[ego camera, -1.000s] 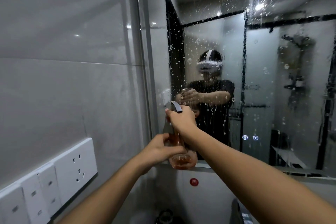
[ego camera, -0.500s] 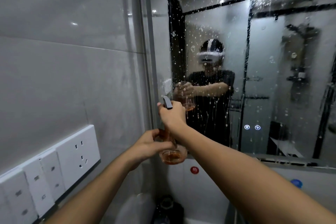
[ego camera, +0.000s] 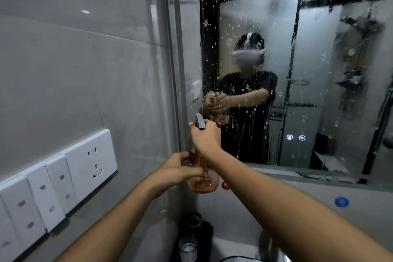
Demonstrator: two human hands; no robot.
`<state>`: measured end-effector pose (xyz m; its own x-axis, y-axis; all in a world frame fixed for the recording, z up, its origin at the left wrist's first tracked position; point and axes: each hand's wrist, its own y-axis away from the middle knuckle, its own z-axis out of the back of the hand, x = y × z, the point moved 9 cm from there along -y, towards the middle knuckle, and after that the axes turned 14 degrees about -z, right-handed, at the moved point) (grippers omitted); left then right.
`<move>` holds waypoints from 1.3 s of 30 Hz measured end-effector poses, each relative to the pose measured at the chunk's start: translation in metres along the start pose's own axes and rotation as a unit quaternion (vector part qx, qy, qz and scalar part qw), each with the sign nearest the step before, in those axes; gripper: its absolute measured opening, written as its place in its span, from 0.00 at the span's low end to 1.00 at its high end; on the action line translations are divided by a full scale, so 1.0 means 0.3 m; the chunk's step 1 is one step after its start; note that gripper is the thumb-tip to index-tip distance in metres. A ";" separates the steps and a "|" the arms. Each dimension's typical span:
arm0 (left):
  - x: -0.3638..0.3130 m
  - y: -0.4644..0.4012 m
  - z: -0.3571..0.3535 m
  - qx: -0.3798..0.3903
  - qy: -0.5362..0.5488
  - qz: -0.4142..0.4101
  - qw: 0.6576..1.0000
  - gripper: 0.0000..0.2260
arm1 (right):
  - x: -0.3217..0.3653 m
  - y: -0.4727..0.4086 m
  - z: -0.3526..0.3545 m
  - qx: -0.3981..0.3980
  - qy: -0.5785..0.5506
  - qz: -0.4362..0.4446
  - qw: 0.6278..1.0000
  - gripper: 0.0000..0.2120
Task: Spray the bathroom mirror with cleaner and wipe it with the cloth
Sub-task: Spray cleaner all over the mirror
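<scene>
On grey-tiled wall (ego camera: 74, 70), droplet-speckled mirror (ego camera: 319, 81)

Grey glossy tiled wall (ego camera: 74, 70) at left; white socket and switch panels (ego camera: 63, 181) mounted low; red round sticker (ego camera: 225, 185) and blue one (ego camera: 341, 201) on wall.

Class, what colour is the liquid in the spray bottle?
Orange-brown liquid in a clear spray bottle, best seen in the head view.

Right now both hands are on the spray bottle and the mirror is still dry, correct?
Not quite. The head view shows the left hand and right hand on the spray bottle, but the mirror is already speckled with droplets and drips.
</scene>
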<state>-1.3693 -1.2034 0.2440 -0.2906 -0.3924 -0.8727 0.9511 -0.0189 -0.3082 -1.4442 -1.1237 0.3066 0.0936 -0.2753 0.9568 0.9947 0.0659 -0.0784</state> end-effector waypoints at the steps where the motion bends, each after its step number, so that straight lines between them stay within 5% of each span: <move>1: 0.007 0.007 -0.007 0.000 0.002 0.002 1.000 0.18 | -0.014 0.002 -0.005 0.003 0.002 -0.003 1.000 0.14; 9: 0.082 0.059 -0.044 -0.022 0.029 0.031 0.999 0.21 | -0.112 0.027 -0.038 0.021 0.010 -0.036 0.999 0.13; 15: 0.121 0.089 -0.070 -0.010 0.031 0.041 0.999 0.14 | -0.167 0.049 -0.049 0.015 0.003 -0.054 0.998 0.16; 21: 0.129 0.095 -0.087 0.000 0.043 0.036 0.998 0.26 | -0.186 0.056 -0.036 -0.013 0.006 -0.065 0.998 0.15; 26: 0.123 0.087 -0.091 0.002 0.037 0.030 0.999 0.16 | -0.183 0.059 0.001 -0.014 -0.016 -0.062 0.998 0.13; 39: 0.107 0.057 -0.192 0.025 0.051 0.029 0.998 0.17 | -0.221 0.058 0.113 -0.038 -0.009 -0.064 0.997 0.12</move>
<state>-1.3683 -1.1635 0.1888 -0.2407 -0.2994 -0.9233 0.9702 -0.0461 -0.2380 -1.4346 -1.0720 0.2513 -0.0343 -0.2593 0.9652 0.9988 -0.0421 0.0242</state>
